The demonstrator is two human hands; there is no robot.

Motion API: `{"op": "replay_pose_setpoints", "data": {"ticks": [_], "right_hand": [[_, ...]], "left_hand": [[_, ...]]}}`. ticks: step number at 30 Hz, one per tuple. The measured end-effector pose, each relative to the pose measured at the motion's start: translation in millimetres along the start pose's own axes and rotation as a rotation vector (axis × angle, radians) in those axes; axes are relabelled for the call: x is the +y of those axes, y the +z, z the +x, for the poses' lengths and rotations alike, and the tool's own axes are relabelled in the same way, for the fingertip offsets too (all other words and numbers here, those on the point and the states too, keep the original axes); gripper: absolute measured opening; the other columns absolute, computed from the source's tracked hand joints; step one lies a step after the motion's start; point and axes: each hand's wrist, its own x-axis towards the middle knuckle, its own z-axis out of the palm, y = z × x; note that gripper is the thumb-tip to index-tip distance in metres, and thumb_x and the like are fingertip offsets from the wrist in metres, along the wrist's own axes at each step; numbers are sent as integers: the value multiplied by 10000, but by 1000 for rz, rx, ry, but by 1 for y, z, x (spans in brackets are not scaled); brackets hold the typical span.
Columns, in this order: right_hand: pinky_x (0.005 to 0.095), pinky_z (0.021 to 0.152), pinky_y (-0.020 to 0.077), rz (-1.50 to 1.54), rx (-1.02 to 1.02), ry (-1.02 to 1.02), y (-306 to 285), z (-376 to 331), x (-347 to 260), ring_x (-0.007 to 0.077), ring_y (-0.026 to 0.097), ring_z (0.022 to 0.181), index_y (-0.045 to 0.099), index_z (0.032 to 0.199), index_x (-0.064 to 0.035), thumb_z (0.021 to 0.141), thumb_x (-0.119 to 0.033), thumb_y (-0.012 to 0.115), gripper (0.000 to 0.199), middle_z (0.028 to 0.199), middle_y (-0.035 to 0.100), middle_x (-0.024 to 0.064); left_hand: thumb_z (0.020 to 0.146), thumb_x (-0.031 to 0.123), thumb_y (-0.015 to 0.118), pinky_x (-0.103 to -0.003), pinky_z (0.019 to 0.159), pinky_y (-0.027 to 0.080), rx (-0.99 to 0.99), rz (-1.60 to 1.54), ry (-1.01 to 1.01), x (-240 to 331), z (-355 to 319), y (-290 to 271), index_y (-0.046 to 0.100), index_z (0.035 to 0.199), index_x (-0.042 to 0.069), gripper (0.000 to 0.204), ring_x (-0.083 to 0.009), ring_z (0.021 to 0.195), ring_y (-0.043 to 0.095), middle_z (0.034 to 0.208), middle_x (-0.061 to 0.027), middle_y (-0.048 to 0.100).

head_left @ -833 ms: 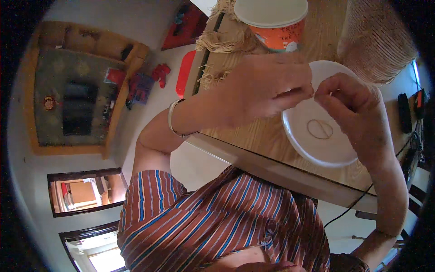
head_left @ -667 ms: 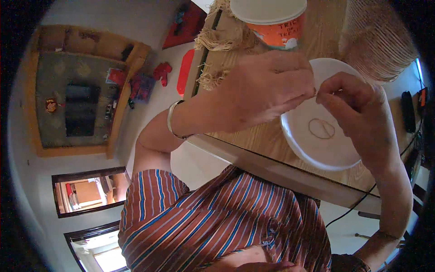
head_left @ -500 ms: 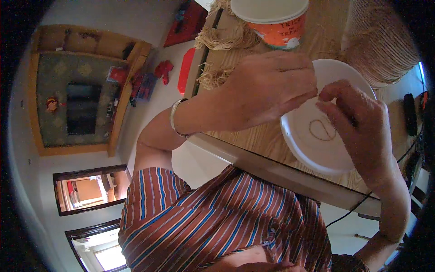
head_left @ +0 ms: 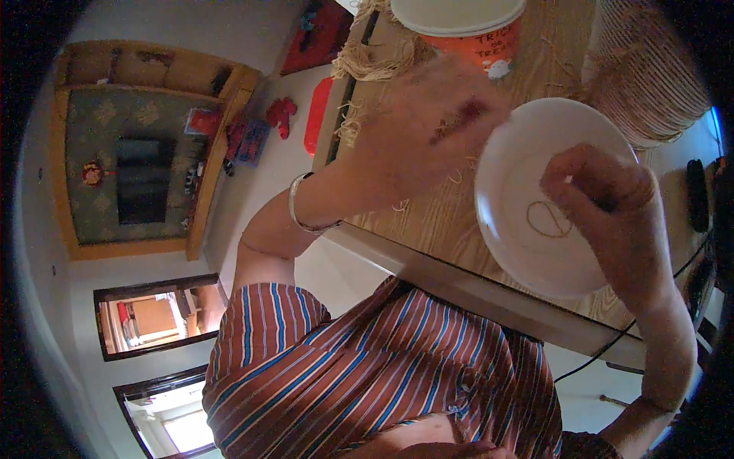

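Head view, only one camera. Left hand (head_left: 428, 126) is sitting upper centre of the frame, blurred, hovering over the wooden table (head_left: 428, 222) just left of the white plate (head_left: 527, 252); fingers are curled loosely together toward the plate rim, and whether they are pinching anything cannot be told through the blur. A metal bracelet (head_left: 302, 214) is showing on that wrist, centre left.

Right hand (head_left: 604, 203) is sitting right of centre, over the plate's right half, fingertips bunched together in a pinch; what they are clamping, if anything, is too small to tell. The plate is lying flat on the table, centre right, near the table's front edge. A thin loop of straw-coloured fibre (head_left: 549, 220) is lying on the plate's face, just left of the right hand's fingers, apparently not touching them.

An orange tub with a pale lid (head_left: 466, 30) is standing at top centre, behind the left hand. Loose raffia strands (head_left: 375, 57) are lying at the table's upper left corner. A woven basket (head_left: 650, 76) is standing upper right, beside the plate. A striped shirt (head_left: 382, 367) is filling the lower centre. A black cable (head_left: 604, 348) is hanging off the table edge, lower right.
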Motion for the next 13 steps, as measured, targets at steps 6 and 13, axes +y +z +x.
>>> {"op": "replay_pose_setpoints", "data": {"ticks": [6, 13], "right_hand": [[179, 574, 372, -27, -100, 144, 3, -8, -4, -7, 465, 651, 610, 817, -30, 850, -35, 618, 35, 689, 531, -65], [200, 562, 452, 80, -20, 110, 14, -27, 4, 28, 561, 655, 655, 860, -24, 848, -41, 624, 38, 685, 633, 21]], "left_hand": [[898, 233, 623, -291, 644, 511, -334, -355, -397, -2, -9, 20, 548, 1196, 36, 365, -150, 737, 643, 856, -108, 658], [908, 223, 606, -285, 672, 508, -324, -380, -317, 21, 5, 24, 530, 1241, 51, 383, -168, 755, 643, 949, -100, 671]]}}
